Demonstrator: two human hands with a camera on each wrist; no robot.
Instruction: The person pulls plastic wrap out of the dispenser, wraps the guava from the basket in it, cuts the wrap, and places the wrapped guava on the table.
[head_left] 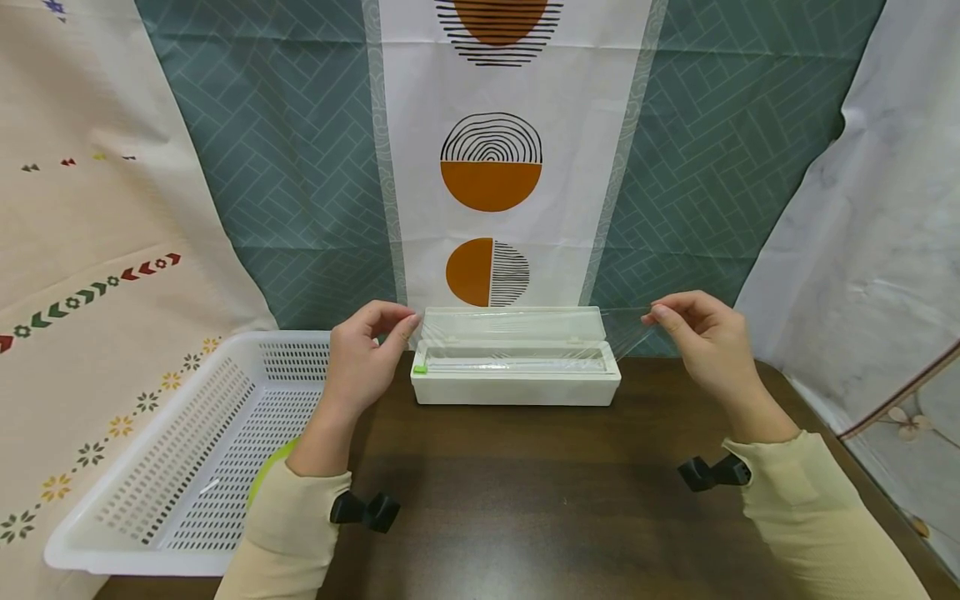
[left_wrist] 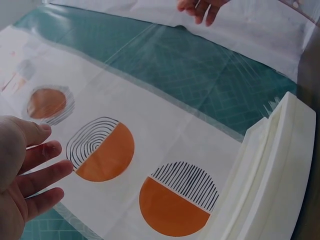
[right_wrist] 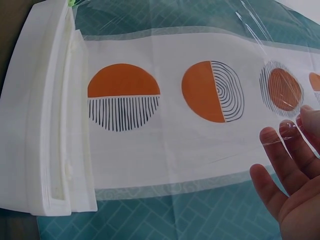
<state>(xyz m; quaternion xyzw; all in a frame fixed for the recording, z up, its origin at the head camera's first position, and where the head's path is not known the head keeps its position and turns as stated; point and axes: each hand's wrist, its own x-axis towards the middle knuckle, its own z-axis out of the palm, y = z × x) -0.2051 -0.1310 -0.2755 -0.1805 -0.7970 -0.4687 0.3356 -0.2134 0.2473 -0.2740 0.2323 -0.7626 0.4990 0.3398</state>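
A long white cling wrap dispenser box (head_left: pixel 517 390) stands on the table at the back, its lid (head_left: pixel 517 323) tipped up behind it. A small green piece (head_left: pixel 420 369) sits at its left front edge. Clear cling film (head_left: pixel 630 332) is stretched above the box between both hands. My left hand (head_left: pixel 365 354) pinches the film's left corner between thumb and forefinger. On the other side my right hand (head_left: pixel 701 342) pinches the right corner, its other fingers (right_wrist: pixel 275 150) spread loosely. In the right wrist view the film wrinkles near the fingertips.
A white perforated plastic basket (head_left: pixel 150 467) stands at the left, with something bright green (head_left: pixel 270 471) partly hidden behind the left forearm. The dark brown table (head_left: pixel 540 500) reaches back to a patterned curtain (head_left: pixel 315 150). Wrist cameras (head_left: pixel 367 510) are strapped over both sleeves.
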